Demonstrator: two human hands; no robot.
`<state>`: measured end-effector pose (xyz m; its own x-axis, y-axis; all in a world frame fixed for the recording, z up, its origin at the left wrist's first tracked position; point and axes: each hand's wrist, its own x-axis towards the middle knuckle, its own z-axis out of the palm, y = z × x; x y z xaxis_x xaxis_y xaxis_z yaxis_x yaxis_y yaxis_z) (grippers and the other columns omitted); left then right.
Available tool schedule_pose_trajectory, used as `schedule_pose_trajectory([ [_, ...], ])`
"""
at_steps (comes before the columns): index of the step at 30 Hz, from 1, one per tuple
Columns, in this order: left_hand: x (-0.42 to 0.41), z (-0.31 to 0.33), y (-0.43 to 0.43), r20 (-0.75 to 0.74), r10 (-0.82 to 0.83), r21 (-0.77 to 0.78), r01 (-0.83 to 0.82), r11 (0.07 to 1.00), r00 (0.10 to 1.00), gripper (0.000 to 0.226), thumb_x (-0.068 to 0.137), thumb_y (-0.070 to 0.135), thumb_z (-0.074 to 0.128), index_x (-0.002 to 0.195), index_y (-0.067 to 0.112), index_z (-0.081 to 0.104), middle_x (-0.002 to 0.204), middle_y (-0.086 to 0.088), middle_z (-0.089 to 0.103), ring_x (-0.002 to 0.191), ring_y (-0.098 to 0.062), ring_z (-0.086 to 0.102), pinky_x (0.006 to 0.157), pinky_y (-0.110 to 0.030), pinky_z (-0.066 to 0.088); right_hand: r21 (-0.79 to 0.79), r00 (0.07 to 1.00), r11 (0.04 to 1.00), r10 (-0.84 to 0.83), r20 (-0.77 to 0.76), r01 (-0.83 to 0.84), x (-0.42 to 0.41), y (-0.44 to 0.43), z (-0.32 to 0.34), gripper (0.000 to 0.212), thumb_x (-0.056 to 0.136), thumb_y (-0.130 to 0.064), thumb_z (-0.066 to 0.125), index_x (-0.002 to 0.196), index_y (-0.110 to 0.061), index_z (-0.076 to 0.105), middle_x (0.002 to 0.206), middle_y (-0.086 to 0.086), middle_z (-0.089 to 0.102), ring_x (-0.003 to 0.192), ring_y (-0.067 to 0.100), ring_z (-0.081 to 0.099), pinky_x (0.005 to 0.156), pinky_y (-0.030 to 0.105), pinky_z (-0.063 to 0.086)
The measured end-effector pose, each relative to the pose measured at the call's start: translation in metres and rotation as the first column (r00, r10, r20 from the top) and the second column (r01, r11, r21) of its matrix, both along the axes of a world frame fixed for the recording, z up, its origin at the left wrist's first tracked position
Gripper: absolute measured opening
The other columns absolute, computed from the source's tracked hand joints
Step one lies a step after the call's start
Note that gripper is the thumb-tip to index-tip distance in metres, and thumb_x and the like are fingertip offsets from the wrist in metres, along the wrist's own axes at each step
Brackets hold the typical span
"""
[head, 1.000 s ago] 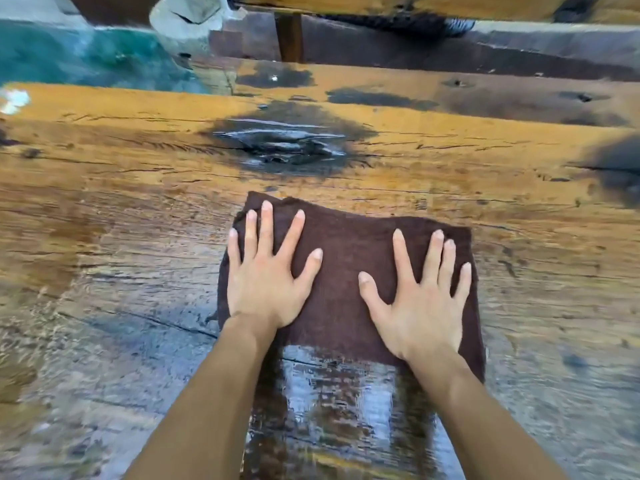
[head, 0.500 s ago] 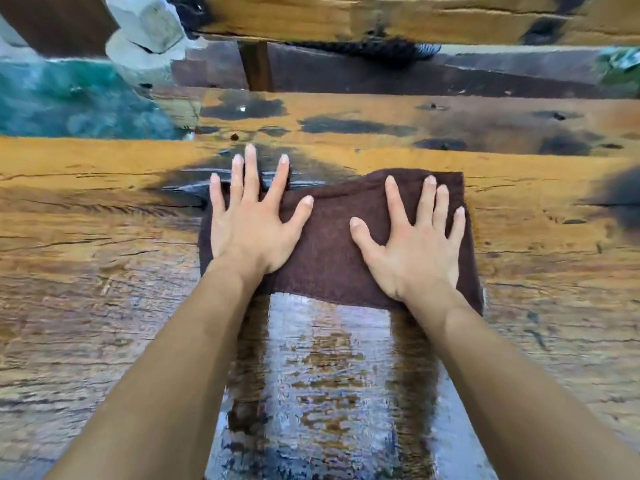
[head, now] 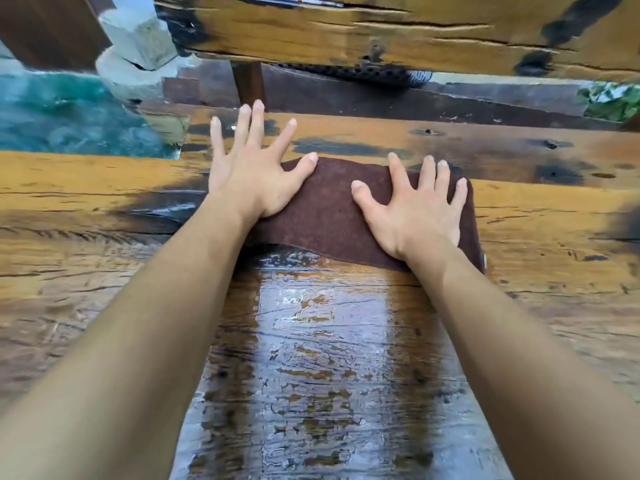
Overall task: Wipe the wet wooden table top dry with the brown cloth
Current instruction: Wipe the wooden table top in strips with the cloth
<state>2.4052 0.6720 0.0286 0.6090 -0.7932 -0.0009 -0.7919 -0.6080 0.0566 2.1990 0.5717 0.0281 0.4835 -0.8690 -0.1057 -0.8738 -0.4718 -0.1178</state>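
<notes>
My left hand (head: 251, 174) and right hand (head: 417, 206) lie flat, fingers spread, pressing the brown cloth (head: 329, 216) at the far edge of the wooden table top (head: 69, 209). Left fingertips overhang that edge. No legible writing anywhere.

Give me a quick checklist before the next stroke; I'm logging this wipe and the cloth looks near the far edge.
1. Right hand flat on the brown cloth: ok.
2. Left hand fully on cloth: not ok, fingers overhang past the far edge.
3. Room left on table top to push farther: not ok.
4. Wiped strip dry: not ok, glossy.
5. Cloth saturated: cannot tell.
</notes>
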Motion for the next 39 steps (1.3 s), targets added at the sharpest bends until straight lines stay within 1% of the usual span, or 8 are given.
schedule_pose_trajectory([
  [4, 0.011, 0.005, -0.016, -0.014, -0.046, 0.029, 0.046, 0.999, 0.999, 0.086, 0.089, 0.087, 0.006, 0.163, 0.044, 0.017, 0.174, -0.008, -0.009, 0.159, -0.022, -0.017, 0.123, -0.062, -0.014, -0.001, 1.000, 1.000, -0.013, -0.005, 0.013, 0.004, -0.005, 0.000, 0.091, 0.088, -0.088, 0.012, 0.165, -0.040, 0.016, 0.174, 0.016, 0.010, 0.161, 0.032, -0.005, 0.126, 0.058, -0.010],
  [10, 0.014, 0.004, -0.020, -0.003, -0.100, -0.005, 0.100, 0.995, 0.995, 0.083, 0.092, 0.083, 0.013, 0.160, 0.041, 0.033, 0.175, -0.009, 0.003, 0.160, -0.023, -0.010, 0.124, -0.062, -0.011, -0.016, 1.000, 1.000, -0.013, 0.003, 0.013, 0.006, -0.009, -0.001, 0.090, 0.088, -0.087, 0.013, 0.164, -0.040, 0.020, 0.172, 0.017, 0.016, 0.161, 0.033, 0.001, 0.127, 0.058, -0.008],
  [16, 0.005, 0.004, -0.005, 0.049, -0.140, -0.035, 0.142, 0.989, 0.989, 0.079, 0.095, 0.079, 0.011, 0.158, 0.039, 0.036, 0.174, -0.009, 0.010, 0.161, -0.025, -0.006, 0.125, -0.062, -0.009, -0.041, 0.999, 0.999, 0.014, 0.036, -0.012, 0.002, -0.005, -0.003, 0.089, 0.089, -0.086, 0.013, 0.165, -0.040, 0.018, 0.172, 0.019, 0.014, 0.161, 0.033, 0.002, 0.127, 0.056, -0.008],
  [23, -0.020, -0.006, 0.027, -0.001, -0.073, -0.054, 0.072, 0.996, 0.997, 0.080, 0.092, 0.085, 0.012, 0.161, 0.045, 0.021, 0.175, -0.005, 0.006, 0.160, -0.024, -0.009, 0.126, -0.058, -0.008, -0.030, 0.997, 0.998, 0.057, 0.044, -0.056, -0.011, 0.012, -0.004, 0.085, 0.092, -0.083, 0.013, 0.165, -0.042, 0.007, 0.174, 0.019, -0.006, 0.161, 0.031, -0.011, 0.128, 0.053, -0.009],
  [27, -0.036, -0.008, 0.045, -0.093, -0.066, -0.091, 0.057, 0.994, 0.993, 0.090, 0.087, 0.092, 0.018, 0.163, 0.046, 0.002, 0.174, -0.005, -0.010, 0.159, -0.025, -0.018, 0.124, -0.061, -0.013, -0.027, 0.994, 0.996, 0.089, 0.068, -0.087, -0.031, 0.039, -0.006, 0.083, 0.093, -0.081, 0.015, 0.166, -0.042, 0.004, 0.173, 0.020, -0.010, 0.160, 0.031, -0.014, 0.128, 0.052, -0.009],
  [31, -0.060, -0.005, 0.067, -0.118, -0.064, -0.080, 0.054, 0.995, 0.991, 0.094, 0.084, 0.093, 0.025, 0.158, 0.052, -0.016, 0.171, -0.007, -0.026, 0.156, -0.031, -0.026, 0.122, -0.066, -0.012, -0.018, 0.992, 0.993, 0.116, 0.055, -0.116, -0.050, 0.073, -0.008, 0.083, 0.095, -0.080, 0.013, 0.166, -0.040, 0.000, 0.173, 0.020, -0.014, 0.160, 0.031, -0.018, 0.128, 0.052, -0.009],
  [35, -0.090, 0.001, 0.104, -0.111, -0.094, -0.001, 0.095, 0.996, 0.989, 0.094, 0.083, 0.092, 0.027, 0.155, 0.056, -0.021, 0.167, -0.006, -0.035, 0.154, -0.033, -0.031, 0.121, -0.068, -0.012, 0.001, 0.986, 0.987, 0.159, 0.048, -0.159, -0.076, 0.117, -0.007, 0.082, 0.096, -0.078, 0.014, 0.166, -0.037, -0.003, 0.172, 0.020, -0.015, 0.160, 0.031, -0.018, 0.128, 0.053, -0.010],
  [39, -0.122, 0.002, 0.160, -0.042, -0.116, 0.064, 0.119, 0.991, 0.992, 0.087, 0.084, 0.091, 0.022, 0.154, 0.060, -0.019, 0.166, -0.004, -0.037, 0.153, -0.034, -0.032, 0.120, -0.071, -0.009, 0.017, 0.980, 0.981, 0.194, 0.041, -0.195, -0.108, 0.165, -0.007, 0.083, 0.097, -0.077, 0.014, 0.166, -0.036, -0.006, 0.172, 0.020, -0.017, 0.159, 0.031, -0.019, 0.127, 0.052, -0.011],
])
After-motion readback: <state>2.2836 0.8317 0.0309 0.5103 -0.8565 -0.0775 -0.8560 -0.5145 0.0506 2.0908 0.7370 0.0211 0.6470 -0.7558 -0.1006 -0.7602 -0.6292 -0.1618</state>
